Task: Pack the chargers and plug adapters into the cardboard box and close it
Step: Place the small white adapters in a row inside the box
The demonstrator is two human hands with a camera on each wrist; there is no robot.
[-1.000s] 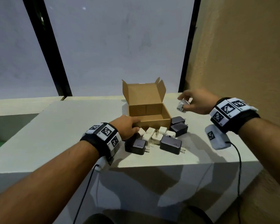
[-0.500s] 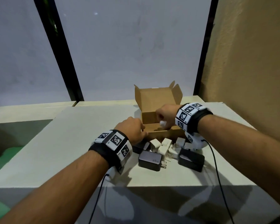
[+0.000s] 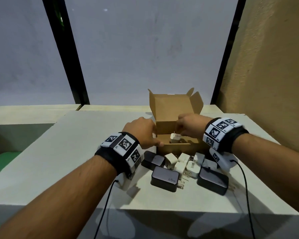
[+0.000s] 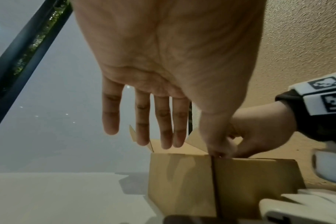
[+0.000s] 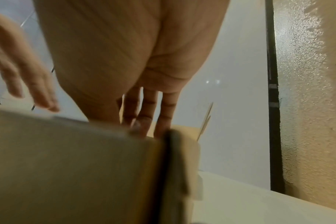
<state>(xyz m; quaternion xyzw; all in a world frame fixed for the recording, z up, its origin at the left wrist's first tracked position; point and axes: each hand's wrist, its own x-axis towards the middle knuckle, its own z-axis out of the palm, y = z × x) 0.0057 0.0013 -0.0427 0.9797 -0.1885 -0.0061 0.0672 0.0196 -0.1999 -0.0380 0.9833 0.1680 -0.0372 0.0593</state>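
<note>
Your cardboard box (image 3: 177,149) stood open near the far edge of the white table (image 3: 76,161), its lid flap upright behind it. Your left hand (image 3: 141,133) rested at the box's near-left corner with its 4 fingers (image 4: 163,121) straight and relaxed, holding nothing; the thumb touched the front rim. Your right hand (image 3: 190,126) reached over the box opening with fingers curled downward, just above a white plug adapter (image 3: 174,138) that sat upright inside the box, prongs up. From the head view the fingertips seemed to touch it, but I could not tell whether you were gripping it; the right wrist view was blurred and blocked by the cardboard wall (image 5: 77,166).

Outside the box, just in front of its near wall, lay the rest of the pile: a cluster of about 6 white adapters (image 3: 183,163) touching one another, flanked by 3 black chargers. 1 black charger (image 3: 153,160) lay beside your left wrist, a 2nd (image 3: 164,178) lay nearest you with its prongs pointing right, and a 3rd (image 3: 212,180) lay below your right wrist.
</note>
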